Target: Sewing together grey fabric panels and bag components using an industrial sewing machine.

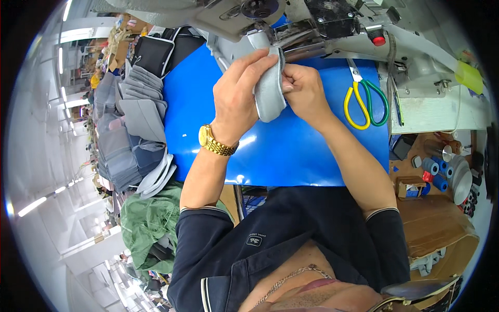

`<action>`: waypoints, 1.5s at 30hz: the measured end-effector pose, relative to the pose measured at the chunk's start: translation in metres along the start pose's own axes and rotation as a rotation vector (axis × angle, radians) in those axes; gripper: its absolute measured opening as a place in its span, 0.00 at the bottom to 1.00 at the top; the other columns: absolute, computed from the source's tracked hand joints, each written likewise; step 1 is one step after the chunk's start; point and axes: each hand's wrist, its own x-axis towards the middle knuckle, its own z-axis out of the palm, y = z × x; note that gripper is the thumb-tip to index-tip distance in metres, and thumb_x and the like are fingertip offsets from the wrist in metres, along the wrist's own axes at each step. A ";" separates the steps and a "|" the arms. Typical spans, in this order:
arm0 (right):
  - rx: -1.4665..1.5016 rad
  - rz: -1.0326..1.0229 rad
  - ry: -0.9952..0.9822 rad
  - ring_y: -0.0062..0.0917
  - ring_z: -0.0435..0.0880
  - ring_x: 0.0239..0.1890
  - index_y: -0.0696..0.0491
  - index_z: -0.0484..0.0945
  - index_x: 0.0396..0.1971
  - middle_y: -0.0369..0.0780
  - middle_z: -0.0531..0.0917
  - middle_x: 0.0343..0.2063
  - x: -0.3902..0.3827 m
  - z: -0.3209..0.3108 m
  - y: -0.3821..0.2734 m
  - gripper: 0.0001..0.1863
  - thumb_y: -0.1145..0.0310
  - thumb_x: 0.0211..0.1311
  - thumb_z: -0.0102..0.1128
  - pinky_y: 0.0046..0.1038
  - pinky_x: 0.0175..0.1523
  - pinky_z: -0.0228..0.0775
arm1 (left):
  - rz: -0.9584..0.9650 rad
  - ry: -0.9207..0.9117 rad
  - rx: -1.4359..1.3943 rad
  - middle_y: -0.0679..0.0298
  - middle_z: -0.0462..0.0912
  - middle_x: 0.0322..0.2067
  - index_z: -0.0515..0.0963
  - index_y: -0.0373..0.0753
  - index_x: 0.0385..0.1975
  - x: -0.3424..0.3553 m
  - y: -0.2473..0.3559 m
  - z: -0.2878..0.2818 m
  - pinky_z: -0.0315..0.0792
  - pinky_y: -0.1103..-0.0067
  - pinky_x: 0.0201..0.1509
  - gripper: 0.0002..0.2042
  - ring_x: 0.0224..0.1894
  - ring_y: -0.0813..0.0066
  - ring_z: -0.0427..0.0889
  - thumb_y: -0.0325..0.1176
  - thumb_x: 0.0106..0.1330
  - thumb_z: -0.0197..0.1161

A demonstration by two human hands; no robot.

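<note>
A curved grey fabric piece [270,96] with a dark edge hangs between my hands, just below the head of a sewing machine [257,28]. My left hand [236,86], with a gold watch on its wrist, is closed on the piece's left side, fingers lying across its upper part. My right hand [306,91] pinches the dark edge on the right side, its fingertips partly hidden by the fabric. To the right of my right hand, scissors [358,93] with one yellow and one green handle lie on the blue work surface [202,125].
Stacks of grey fabric pieces [143,117] stand along the left edge, with a green cloth bundle [150,223] below them. A red button [379,40] sits on the machine. At right are blue thread spools [441,182] and a cardboard box [436,229].
</note>
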 end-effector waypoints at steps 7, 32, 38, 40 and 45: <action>0.132 0.065 0.000 0.43 0.74 0.17 0.61 0.75 0.19 0.50 0.75 0.16 0.010 -0.011 -0.014 0.12 0.69 0.56 0.62 0.35 0.24 0.63 | 0.172 0.011 0.085 0.59 0.81 0.39 0.81 0.41 0.42 0.012 -0.005 -0.002 0.76 0.71 0.43 0.18 0.41 0.59 0.81 0.28 0.46 0.68; -0.129 -0.031 -0.152 0.47 0.69 0.17 0.60 0.68 0.14 0.51 0.69 0.13 0.010 -0.046 -0.039 0.14 0.68 0.50 0.61 0.40 0.24 0.59 | 0.165 -0.021 0.171 0.62 0.79 0.40 0.83 0.46 0.40 0.015 -0.010 -0.002 0.72 0.71 0.44 0.19 0.43 0.61 0.76 0.27 0.44 0.68; -0.174 0.110 -0.288 0.40 0.71 0.15 0.59 0.70 0.14 0.48 0.71 0.12 -0.017 -0.058 -0.042 0.15 0.65 0.47 0.63 0.36 0.23 0.59 | 0.140 -0.054 0.106 0.61 0.78 0.40 0.83 0.44 0.40 0.000 0.017 -0.005 0.73 0.70 0.44 0.19 0.42 0.59 0.76 0.27 0.43 0.68; -0.136 0.161 -0.323 0.39 0.70 0.14 0.60 0.70 0.14 0.48 0.71 0.12 -0.029 -0.055 -0.046 0.15 0.66 0.49 0.63 0.36 0.22 0.58 | 0.101 -0.030 0.085 0.60 0.77 0.39 0.84 0.43 0.40 -0.013 0.029 -0.006 0.73 0.70 0.44 0.19 0.43 0.58 0.77 0.25 0.42 0.67; 0.083 0.221 -0.301 0.22 0.67 0.14 0.61 0.72 0.18 0.41 0.71 0.11 -0.035 -0.055 -0.048 0.13 0.69 0.56 0.60 0.29 0.22 0.57 | 0.054 0.043 0.076 0.60 0.78 0.38 0.84 0.44 0.41 -0.024 0.039 -0.004 0.76 0.71 0.43 0.21 0.44 0.58 0.80 0.23 0.42 0.65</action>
